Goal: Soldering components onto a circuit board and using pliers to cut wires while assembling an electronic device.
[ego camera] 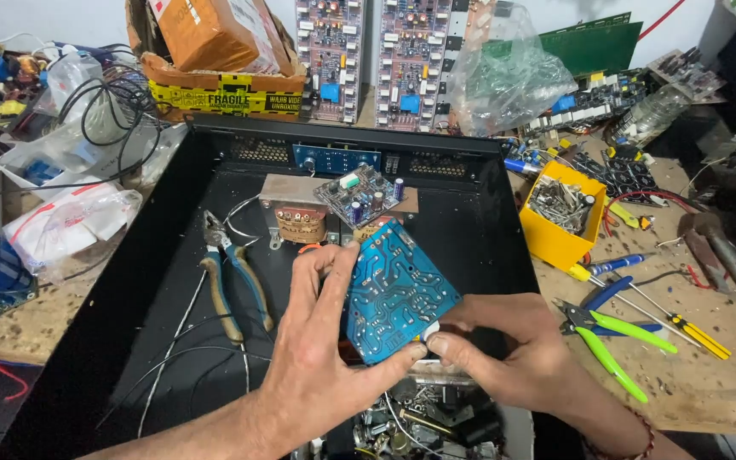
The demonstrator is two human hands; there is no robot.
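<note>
A blue printed circuit board (395, 290), solder side up, is tilted above the black metal chassis (470, 221). My left hand (321, 358) grips its left edge, fingers spread along the side and thumb at the lower corner. My right hand (513, 349) pinches a small white part at the board's lower right corner. Behind the board a smaller circuit board (359, 196) with capacitors rests on a copper-wound transformer (300, 217) inside the chassis.
Blue-handled pliers (230, 281) and thin wires lie on the chassis floor at left. A yellow bin of parts (555, 243), green-handled cutters (611, 341) and screwdrivers (683, 324) sit on the wooden bench at right. A tray of loose hardware (423, 422) is below my hands. A cardboard box and boards stand behind.
</note>
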